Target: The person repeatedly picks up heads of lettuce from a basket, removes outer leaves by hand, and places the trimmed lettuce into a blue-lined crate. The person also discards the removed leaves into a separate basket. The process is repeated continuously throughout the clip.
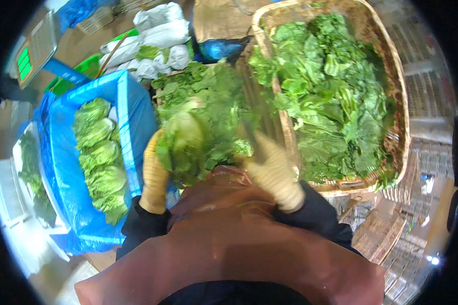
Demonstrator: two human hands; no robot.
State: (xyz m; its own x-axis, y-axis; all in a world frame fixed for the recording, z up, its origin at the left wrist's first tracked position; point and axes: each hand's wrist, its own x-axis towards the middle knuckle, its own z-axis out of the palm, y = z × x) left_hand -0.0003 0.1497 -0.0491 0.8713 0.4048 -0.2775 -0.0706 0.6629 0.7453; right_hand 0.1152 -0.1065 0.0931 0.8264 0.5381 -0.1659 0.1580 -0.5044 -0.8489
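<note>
My left hand [155, 179], in a yellowish knit glove, holds a head of leafy lettuce [186, 131] from its left side, with the fingers partly hidden behind the leaves. My right hand [271, 167], gloved alike and blurred, is to the right of that head, near some loose green leaves [241, 148]. Whether its fingers grip a leaf is hard to make out. Beneath and beyond both hands spreads a heap of leafy greens [217, 84]. On the left, several pale green lettuce heads [103, 152] sit in a row inside a blue-lined box [57, 152].
To the right stands a large soiled plastic basket [405, 126] full of loose green leaves [339, 95]. A scale with a lit green display [24, 63] rises at the upper left. White wrapped bundles [164, 32] lie at the back. At far left is a white container [57, 225] with greens.
</note>
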